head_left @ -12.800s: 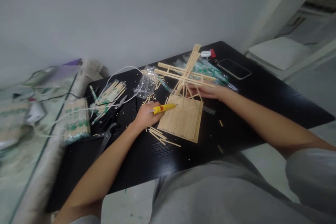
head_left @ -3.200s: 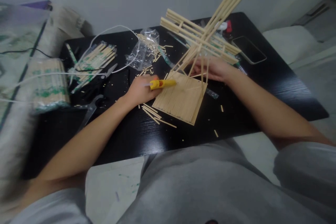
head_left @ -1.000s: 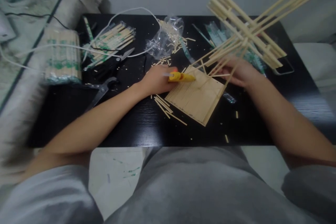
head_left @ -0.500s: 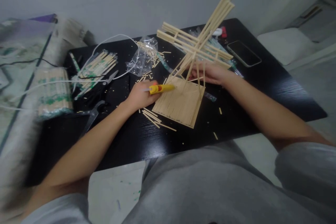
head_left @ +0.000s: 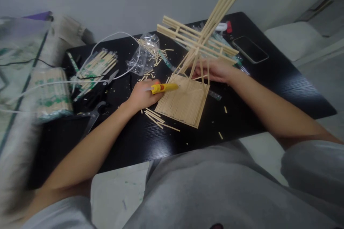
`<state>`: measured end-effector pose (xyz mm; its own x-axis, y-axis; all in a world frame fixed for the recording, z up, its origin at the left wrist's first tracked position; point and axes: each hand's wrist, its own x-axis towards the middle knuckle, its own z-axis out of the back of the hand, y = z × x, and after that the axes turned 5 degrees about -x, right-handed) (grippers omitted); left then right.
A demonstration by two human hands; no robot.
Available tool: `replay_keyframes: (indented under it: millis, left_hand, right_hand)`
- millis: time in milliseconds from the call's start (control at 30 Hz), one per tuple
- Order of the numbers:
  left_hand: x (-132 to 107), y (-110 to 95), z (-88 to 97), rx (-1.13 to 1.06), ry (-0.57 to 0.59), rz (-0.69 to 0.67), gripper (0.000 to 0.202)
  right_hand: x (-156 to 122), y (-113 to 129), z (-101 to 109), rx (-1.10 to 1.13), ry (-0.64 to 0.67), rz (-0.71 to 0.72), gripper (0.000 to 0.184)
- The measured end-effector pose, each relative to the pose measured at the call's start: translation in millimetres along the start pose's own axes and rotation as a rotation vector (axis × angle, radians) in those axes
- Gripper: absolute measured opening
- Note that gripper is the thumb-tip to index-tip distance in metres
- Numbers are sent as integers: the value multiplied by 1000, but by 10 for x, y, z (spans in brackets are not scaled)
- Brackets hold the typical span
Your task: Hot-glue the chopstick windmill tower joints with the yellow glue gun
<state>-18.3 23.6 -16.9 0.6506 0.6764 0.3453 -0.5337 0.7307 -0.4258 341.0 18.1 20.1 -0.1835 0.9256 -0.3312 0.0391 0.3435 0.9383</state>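
Observation:
My left hand (head_left: pixel 141 96) is closed around a yellow glue gun (head_left: pixel 162 87), whose tip lies at the left edge of a square base of wooden sticks (head_left: pixel 184 103). On that base stands a tall frame of crossed stick blades (head_left: pixel 200 41). My right hand (head_left: pixel 217 71) sits behind the base with its fingers curled on the frame's upright struts. Loose cut sticks (head_left: pixel 158 118) lie just below my left hand on the black table (head_left: pixel 139 139).
Scissors (head_left: pixel 106 81), pliers (head_left: pixel 92 118), a white cable (head_left: pixel 107 39), bundles of wrapped chopsticks (head_left: pixel 51 94) and a clear bag of stick pieces (head_left: pixel 143 55) fill the left side. A phone (head_left: pixel 249 49) and a red-and-white small item (head_left: pixel 224 26) lie at the far right.
The camera view has swung and shifted between frames. My hands have kept their hold on the glue gun and the stick frame.

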Motion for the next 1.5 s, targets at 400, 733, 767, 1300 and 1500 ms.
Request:
replay_keyframes:
  millis: [400,733,767,1300,1500]
  left_hand:
    - [1,-23,-3,-25,-31,13,21]
    - [11,-45,9,-45,-22,22,20]
    - [10,-39,2,-43,-27,19,20]
    - [21,-40,-7,-85,-27,5,18]
    - [30,-29,-25,-66,-26,13,20]
  right_hand:
    - [-7,5,-4,10,-28,-1,11]
    - [-21,16,-12,5,-35,-2,8]
    - [-16,13,-11,8,-34,-2,7]
    - [-18,23,-24,-16,-35,0,13]
    - [-45,23,-34,-19,-56,-3,17]
